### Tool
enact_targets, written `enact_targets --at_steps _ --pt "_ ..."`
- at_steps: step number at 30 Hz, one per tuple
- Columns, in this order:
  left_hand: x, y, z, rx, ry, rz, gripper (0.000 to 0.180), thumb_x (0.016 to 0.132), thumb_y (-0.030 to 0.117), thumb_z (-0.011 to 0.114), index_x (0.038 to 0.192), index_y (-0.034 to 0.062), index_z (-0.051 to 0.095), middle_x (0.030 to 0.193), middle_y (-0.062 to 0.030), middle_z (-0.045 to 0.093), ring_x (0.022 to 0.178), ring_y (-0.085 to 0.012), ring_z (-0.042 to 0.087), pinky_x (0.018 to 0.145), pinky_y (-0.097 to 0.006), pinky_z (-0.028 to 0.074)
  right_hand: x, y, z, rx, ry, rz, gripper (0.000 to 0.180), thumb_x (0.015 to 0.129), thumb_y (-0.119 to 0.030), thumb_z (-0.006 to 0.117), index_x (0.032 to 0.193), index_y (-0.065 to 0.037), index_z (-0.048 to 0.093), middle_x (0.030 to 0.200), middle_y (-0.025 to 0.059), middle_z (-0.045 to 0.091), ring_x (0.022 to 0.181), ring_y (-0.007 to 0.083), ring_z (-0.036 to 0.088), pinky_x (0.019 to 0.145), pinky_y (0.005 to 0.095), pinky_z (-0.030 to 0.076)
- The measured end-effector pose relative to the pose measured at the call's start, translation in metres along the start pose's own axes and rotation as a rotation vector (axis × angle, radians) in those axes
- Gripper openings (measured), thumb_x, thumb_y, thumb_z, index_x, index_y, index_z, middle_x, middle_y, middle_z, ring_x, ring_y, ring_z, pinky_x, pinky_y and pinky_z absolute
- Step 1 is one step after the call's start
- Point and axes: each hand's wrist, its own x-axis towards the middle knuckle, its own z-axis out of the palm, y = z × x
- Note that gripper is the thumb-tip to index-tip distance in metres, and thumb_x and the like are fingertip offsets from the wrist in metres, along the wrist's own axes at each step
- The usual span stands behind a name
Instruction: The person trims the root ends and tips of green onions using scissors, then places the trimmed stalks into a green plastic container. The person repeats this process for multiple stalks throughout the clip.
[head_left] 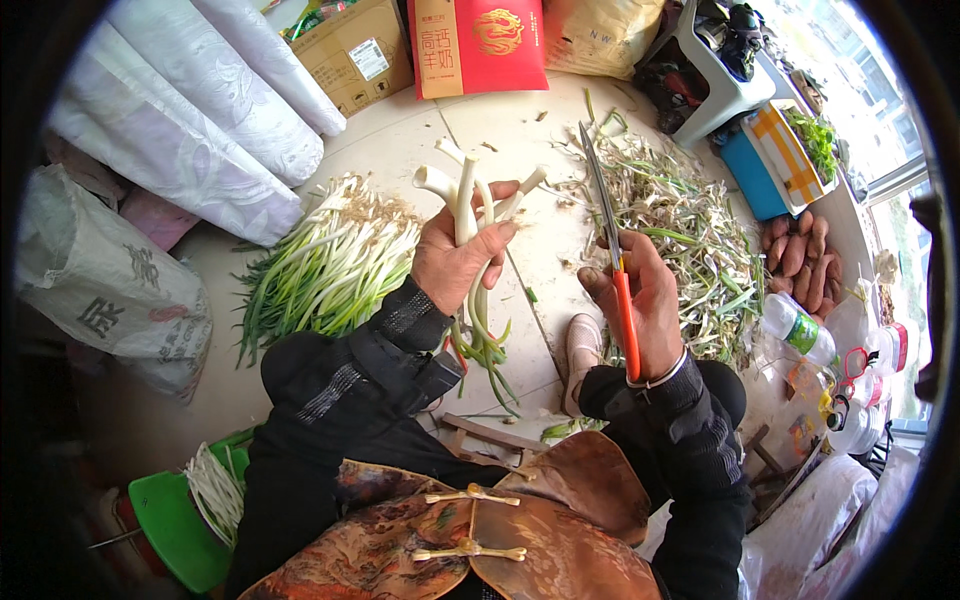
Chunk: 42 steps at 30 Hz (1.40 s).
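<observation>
In my left hand (462,245) is a small bunch of scallions (466,200), its thick white ends pointing up and away and its green tops hanging below my fingers. My right hand (645,305) grips scissors (606,200) by their orange-red handle, blades together and pointing away from me. The blades are apart from the bunch. To the left of my left hand, a heap of scallions (345,255) lies on the floor, white ends away from me. A wide pile of peelings and dry leaves (690,240) spreads beyond and right of my right hand.
A white woven sack (120,280) and a green stool (175,525) flank my left side. A cardboard box (355,60) and red gift box (478,45) stand at the back. On the right are a grey plastic stool (715,105), sweet potatoes (800,260) and plastic bottles (800,330).
</observation>
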Motion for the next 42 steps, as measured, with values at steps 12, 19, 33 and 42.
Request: enact_targets --at_steps 12,19,33,42 --pt "0.000 -0.012 -0.003 0.081 -0.044 -0.079 0.032 0.087 0.019 0.062 0.106 -0.0036 0.051 0.068 -0.0052 0.053 0.047 -0.0091 0.046 0.044 -0.023 0.040 -0.003 0.000 0.004 -0.096 0.005 -0.149 0.044 0.070 -0.016 0.078 0.101 0.002 0.052 0.064 0.0065 0.046 0.056 0.0115 0.041 0.052 0.0244 0.039" --pt "-0.001 -0.024 -0.005 0.263 0.006 0.040 0.025 0.088 0.024 0.061 0.091 -0.0002 0.054 0.062 -0.0026 0.056 0.047 -0.0065 0.049 0.043 -0.021 0.042 -0.006 -0.012 0.003 -0.261 -0.074 -0.302 0.047 0.066 -0.018 0.079 0.103 -0.002 0.056 0.071 0.0093 0.056 0.053 0.0179 0.053 0.049 0.0277 0.043" --pt "0.006 -0.022 -0.017 0.581 0.067 0.244 0.031 0.084 0.026 0.064 0.102 0.0028 0.054 0.076 -0.0118 0.060 0.070 -0.0196 0.058 0.067 -0.031 0.048 -0.012 -0.017 -0.008 -0.295 -0.096 -0.300 0.045 0.065 -0.020 0.079 0.101 -0.004 0.057 0.073 0.0098 0.056 0.056 0.0220 0.055 0.051 0.0307 0.044" --pt "0.005 -0.018 -0.013 0.529 0.017 0.304 0.024 0.085 0.020 0.061 0.101 0.0038 0.055 0.078 -0.0074 0.061 0.069 -0.0163 0.056 0.067 -0.028 0.046 -0.019 -0.017 -0.018 -0.288 -0.168 -0.270 0.046 0.063 -0.017 0.079 0.100 -0.003 0.057 0.075 0.0112 0.058 0.058 0.0247 0.056 0.053 0.0325 0.045"
